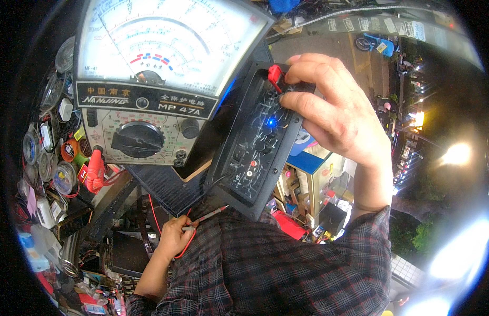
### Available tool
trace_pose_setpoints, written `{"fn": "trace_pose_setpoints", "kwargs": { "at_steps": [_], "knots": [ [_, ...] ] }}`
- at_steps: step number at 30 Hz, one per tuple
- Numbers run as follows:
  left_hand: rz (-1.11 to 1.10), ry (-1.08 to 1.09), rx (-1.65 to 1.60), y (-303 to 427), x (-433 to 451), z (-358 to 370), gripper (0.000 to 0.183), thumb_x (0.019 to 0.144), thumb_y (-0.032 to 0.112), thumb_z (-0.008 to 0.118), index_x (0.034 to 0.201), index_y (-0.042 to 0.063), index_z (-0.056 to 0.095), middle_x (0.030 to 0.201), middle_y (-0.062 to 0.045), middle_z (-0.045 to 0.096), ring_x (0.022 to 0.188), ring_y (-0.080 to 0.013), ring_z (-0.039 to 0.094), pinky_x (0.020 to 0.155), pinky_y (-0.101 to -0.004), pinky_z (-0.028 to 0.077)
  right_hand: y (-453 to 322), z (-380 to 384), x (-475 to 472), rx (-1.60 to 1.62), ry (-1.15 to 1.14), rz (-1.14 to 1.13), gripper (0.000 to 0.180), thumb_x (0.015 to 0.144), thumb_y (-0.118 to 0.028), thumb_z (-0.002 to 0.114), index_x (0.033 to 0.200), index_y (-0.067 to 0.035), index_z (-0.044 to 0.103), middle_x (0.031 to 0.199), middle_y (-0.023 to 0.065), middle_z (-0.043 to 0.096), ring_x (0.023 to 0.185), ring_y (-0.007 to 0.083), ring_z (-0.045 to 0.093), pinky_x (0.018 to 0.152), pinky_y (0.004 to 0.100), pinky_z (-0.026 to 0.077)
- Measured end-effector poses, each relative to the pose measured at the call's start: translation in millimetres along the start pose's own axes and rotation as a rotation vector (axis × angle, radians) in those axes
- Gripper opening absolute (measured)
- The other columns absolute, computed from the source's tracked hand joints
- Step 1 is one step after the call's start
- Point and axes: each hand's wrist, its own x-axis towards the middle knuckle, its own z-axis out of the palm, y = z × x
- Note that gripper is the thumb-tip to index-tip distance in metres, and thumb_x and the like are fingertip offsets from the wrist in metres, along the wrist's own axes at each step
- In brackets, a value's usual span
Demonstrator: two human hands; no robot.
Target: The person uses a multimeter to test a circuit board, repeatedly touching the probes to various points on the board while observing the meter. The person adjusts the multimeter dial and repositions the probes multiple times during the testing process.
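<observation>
Low on the left, my left hand [174, 237] grips a slim test probe [211, 214] with a red lead. The probe's tip points towards the near end of a black amplifier panel [244, 138], apart from it. A small blue light glows on the panel, among knobs, a rocker switch and red and white sockets. My right hand [334, 108] is at the panel's far end, fingertips beside a red plug-in piece [274, 76]; those fingers hide whatever they touch. An analog Nanjing multimeter [139, 98] stands to the left, its needle at the left of the scale. A red plug [96, 170] sits in its lower-left socket.
A black cabinet [165, 187] lies beneath the multimeter. Wire spools [65, 177] and small parts crowd the left side. At right are a blue-edged counter [309, 162] and cluttered goods. Beyond, a blue bike [376, 44] stands on the pavement, with bright street lights farther out.
</observation>
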Motion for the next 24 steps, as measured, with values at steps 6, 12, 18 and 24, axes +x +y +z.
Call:
{"fn": "trace_pose_setpoints", "kwargs": {
  "at_steps": [6, 12, 18, 24],
  "knots": [
    [0.016, 0.004, -0.002, 4, 1, -2, 0.022, 0.085, 0.016, 0.074, 0.094, -0.002, 0.066, 0.088, -0.024, 0.07, 0.085, -0.0444, 0.069, 0.077, -0.0496, 0.055, -1, 2, -3, -0.014, 0.016, 0.03, 0.05, 0.064, 0.003, 0.073, 0.113, -0.007, 0.071, 0.125, 0.0135, 0.061, 0.127, 0.0393, 0.06, 0.103, 0.0496, 0.052],
    [0.054, -0.027, -0.012, 16, 2, -8, 0.019, 0.086, 0.013, 0.075, 0.093, -0.002, 0.064, 0.089, -0.022, 0.067, 0.085, -0.0451, 0.068, 0.075, -0.0492, 0.053, -15, -3, -37, -0.102, 0.213, 0.121, 0.042, 0.074, -0.004, 0.076, 0.115, -0.011, 0.073, 0.125, 0.0141, 0.063, 0.122, 0.0353, 0.063, 0.1, 0.048, 0.053],
    [0.098, -0.123, 0.009, 44, 7, -15, 0.018, 0.086, 0.009, 0.072, 0.098, -0.002, 0.063, 0.09, -0.021, 0.065, 0.085, -0.0444, 0.066, 0.076, -0.0467, 0.052, -95, 58, -95, 0.479, 0.352, 0.013, 0.026, 0.085, -0.019, 0.076, 0.11, -0.01, 0.073, 0.115, 0.0113, 0.064, 0.094, 0.0249, 0.067, 0.077, 0.0402, 0.057],
    [0.171, -0.151, 0.026, 78, 14, -10, 0.017, 0.087, 0.012, 0.073, 0.097, 0.001, 0.065, 0.091, -0.02, 0.068, 0.087, -0.0434, 0.069, 0.075, -0.0488, 0.053, -179, 164, -117, 0.711, -0.035, 0.307, 0.034, 0.091, -0.019, 0.072, 0.122, -0.006, 0.067, 0.101, 0.0107, 0.058, 0.09, 0.0298, 0.067, 0.082, 0.0409, 0.058]
  ]
}}
